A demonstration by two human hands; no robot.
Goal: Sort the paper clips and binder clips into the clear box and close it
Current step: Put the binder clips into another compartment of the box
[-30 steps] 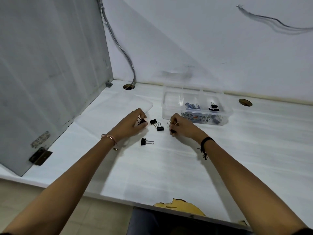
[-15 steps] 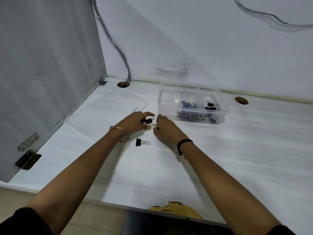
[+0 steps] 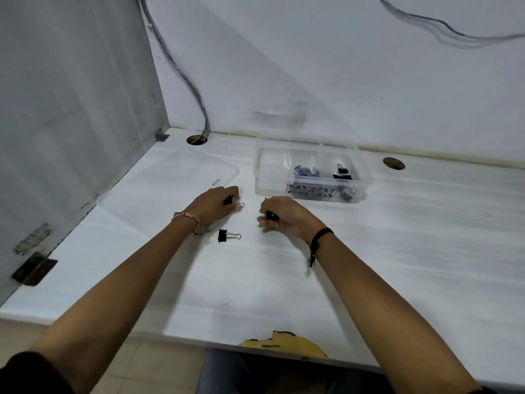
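**Layout of the desk**

The clear box [image 3: 312,172] is set at the back of the table [image 3: 397,251], with paper clips [image 3: 308,171] and binder clips [image 3: 342,173] kept in separate compartments. The lid [image 3: 170,189] is laid flat to its left. Both hands are placed before the box, the left hand [image 3: 217,204] left of the right hand [image 3: 284,214]. A loose binder clip [image 3: 228,235] is found nearer, between them

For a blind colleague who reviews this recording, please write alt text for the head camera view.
Both hands pick up black binder clips from a white table: the left hand and the right hand each grip one, and another binder clip lies loose between the forearms. Behind them, an open clear box holds blue paper clips and black clips in separate compartments; its lid lies flat to the left.
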